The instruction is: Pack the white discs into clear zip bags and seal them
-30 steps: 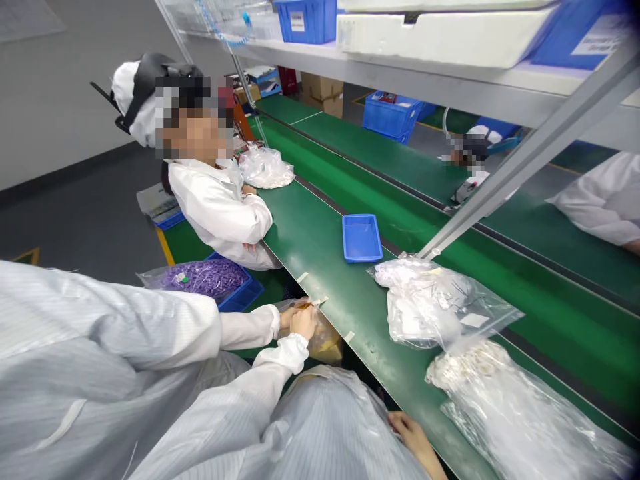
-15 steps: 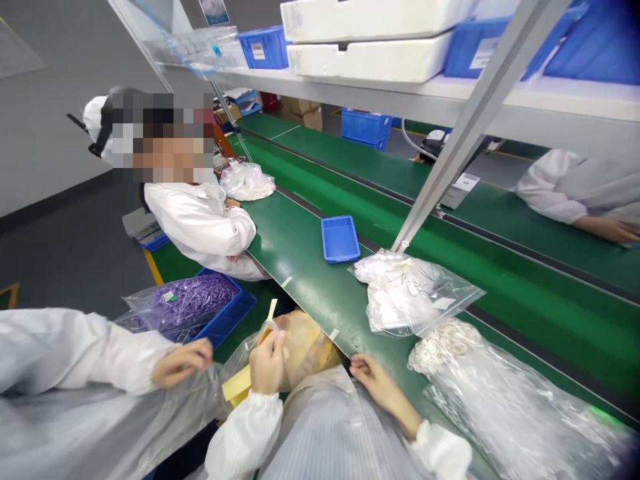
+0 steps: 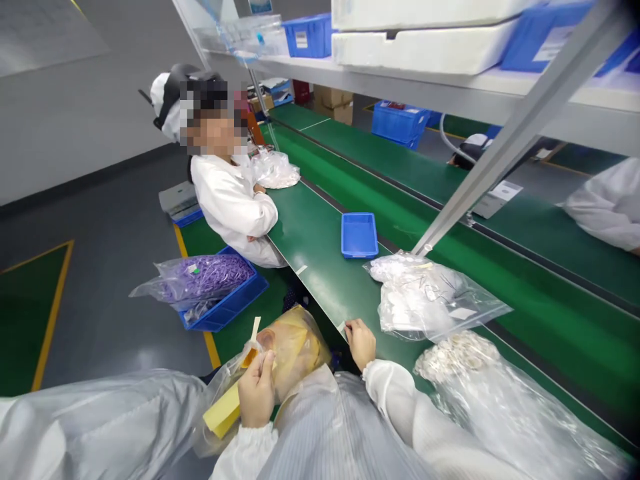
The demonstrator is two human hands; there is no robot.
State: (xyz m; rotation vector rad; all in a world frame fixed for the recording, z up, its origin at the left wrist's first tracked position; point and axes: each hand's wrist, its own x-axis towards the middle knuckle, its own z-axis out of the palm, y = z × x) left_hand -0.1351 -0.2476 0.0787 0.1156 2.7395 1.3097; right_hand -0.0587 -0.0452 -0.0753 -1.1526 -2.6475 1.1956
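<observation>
My left hand point(image 3: 257, 390) is closed on the upper part of a clear plastic bag point(image 3: 295, 340), which holds yellow and orange pieces and rests at my lap. A pale yellow sheet point(image 3: 223, 410) shows beside that hand, and a narrow pale strip point(image 3: 257, 327) sticks up above it. My right hand point(image 3: 361, 343) is at the near edge of the green table point(image 3: 320, 267), its fingers curled together. Its fingertips touch or nearly touch a small white tape mark point(image 3: 342, 327); whether they pinch anything is hidden.
A blue tray point(image 3: 359, 235) and clear bags of white parts point(image 3: 425, 293) and pale rings point(image 3: 457, 357) lie on the table. Purple parts in a bag point(image 3: 210, 277) fill a blue bin point(image 3: 225, 313) at left. A co-worker point(image 3: 233, 207) sits beyond; a slanted post point(image 3: 480, 173) supports the shelf.
My right hand has moved forward along the table edge to the tape mark, its fingers curling in. A co-worker's hand at the left has left the view. The view has shifted left.
</observation>
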